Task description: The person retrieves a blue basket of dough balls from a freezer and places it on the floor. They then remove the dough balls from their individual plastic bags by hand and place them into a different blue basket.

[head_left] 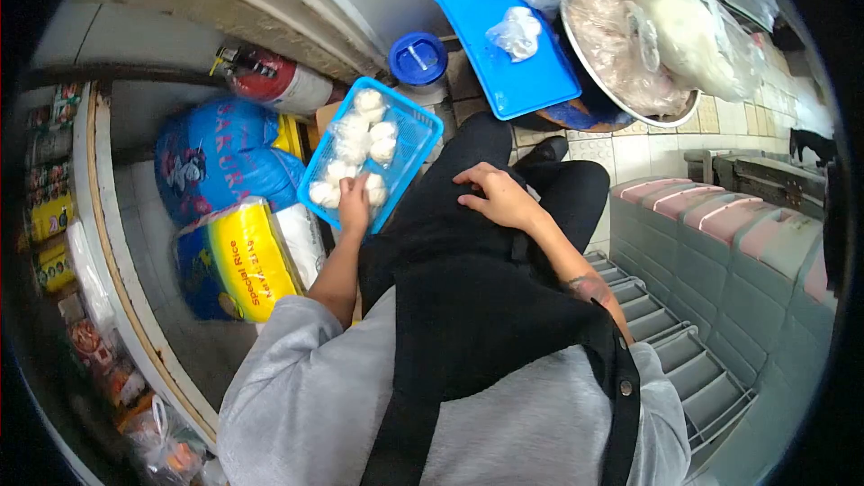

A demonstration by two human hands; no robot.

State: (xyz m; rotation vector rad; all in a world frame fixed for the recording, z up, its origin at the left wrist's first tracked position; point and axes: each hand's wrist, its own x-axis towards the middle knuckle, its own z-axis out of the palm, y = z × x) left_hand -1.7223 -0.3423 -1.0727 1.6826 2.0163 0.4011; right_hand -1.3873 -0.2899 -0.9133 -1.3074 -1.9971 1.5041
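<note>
We noted L hand point(353, 202) w/ fingers closed on a dough ball point(372, 186) inside blue basket point(419, 133), beside the lap. R hand point(498, 199) lay flat on thigh, fingers loosely spread, holding nothing.

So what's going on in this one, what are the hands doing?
A person in a grey sweatshirt and black apron looks down at a shallow blue plastic basket holding round white dough balls. The left hand reaches into the basket's near end, fingers on the balls there. The right hand rests flat on the thigh, holding nothing. A blue plastic tray with a bagged white lump lies beyond.
</note>
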